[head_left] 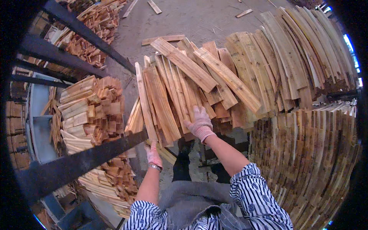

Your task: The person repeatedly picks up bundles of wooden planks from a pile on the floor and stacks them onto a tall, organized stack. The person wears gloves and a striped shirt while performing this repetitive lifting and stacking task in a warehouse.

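Note:
Both my hands wear pinkish knit gloves. My left hand is at the near end of a long, narrow wooden board, closed around that end with its fingers partly hidden. My right hand lies with fingers stretched out on the near ends of several boards in a loose pile. Across the top of this pile, two lighter boards lie aslant: one wide board and a longer board to its right.
A dark metal bar slants in from the left, close to my left hand. Stacked boards stand beyond it. A long row of upright boards continues to the right, above a tall stack. Loose boards lie on the floor.

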Demonstrator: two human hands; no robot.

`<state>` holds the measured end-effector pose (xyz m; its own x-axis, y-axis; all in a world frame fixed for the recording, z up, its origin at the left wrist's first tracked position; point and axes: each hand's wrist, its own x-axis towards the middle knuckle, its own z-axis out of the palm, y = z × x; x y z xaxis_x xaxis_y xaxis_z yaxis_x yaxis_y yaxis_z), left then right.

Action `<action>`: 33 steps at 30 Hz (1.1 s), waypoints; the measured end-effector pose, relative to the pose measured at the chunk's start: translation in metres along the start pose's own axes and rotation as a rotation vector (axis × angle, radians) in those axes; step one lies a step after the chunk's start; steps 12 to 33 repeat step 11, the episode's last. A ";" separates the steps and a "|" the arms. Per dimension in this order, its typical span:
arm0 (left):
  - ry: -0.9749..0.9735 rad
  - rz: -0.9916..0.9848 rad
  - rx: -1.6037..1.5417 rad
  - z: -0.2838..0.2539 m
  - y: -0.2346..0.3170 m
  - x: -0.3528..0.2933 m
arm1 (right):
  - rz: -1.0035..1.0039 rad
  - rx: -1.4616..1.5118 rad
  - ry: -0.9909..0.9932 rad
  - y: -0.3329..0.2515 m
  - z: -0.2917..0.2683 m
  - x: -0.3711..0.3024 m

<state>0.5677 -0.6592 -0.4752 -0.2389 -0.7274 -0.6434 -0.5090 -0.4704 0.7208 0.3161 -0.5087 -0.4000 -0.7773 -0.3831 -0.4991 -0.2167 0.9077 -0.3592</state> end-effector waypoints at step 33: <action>-0.407 0.161 0.572 0.102 0.037 -0.028 | 0.049 -0.090 -0.009 0.006 0.048 0.040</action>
